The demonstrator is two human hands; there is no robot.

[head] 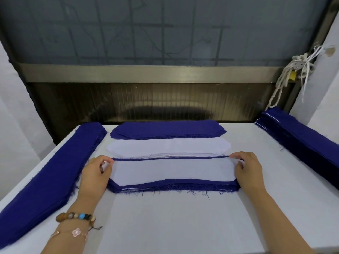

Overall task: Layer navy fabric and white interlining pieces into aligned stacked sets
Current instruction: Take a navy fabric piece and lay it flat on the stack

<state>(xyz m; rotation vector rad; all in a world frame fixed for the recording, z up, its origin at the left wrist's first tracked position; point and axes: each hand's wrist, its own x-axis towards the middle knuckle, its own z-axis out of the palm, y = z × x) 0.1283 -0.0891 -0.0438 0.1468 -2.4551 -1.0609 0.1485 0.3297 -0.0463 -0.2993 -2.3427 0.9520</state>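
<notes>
Bright, even overhead light, soft shadows, sharp centre, wide-angle bowing twd edges.

Navy cloth of the front stack (pixel 172 187) reads woven & matt w/ frayed, thready edges, white interlining (pixel 172 170) on top smooth, matt, almost papery, tabletop (pixel 183 226) flat matt white, back bar (pixel 146 73) dull brushed metal, panel (pixel 128 101) below it ribbed, glossy plastic, bracelet (pixel 77 216) wood-look & glassy beads.

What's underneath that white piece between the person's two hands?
A navy piece, its edge peeking out along the near side, atop a stack of frayed navy layers with thin white ones between. The white piece covers the rest, so the layer count is hidden.
</notes>
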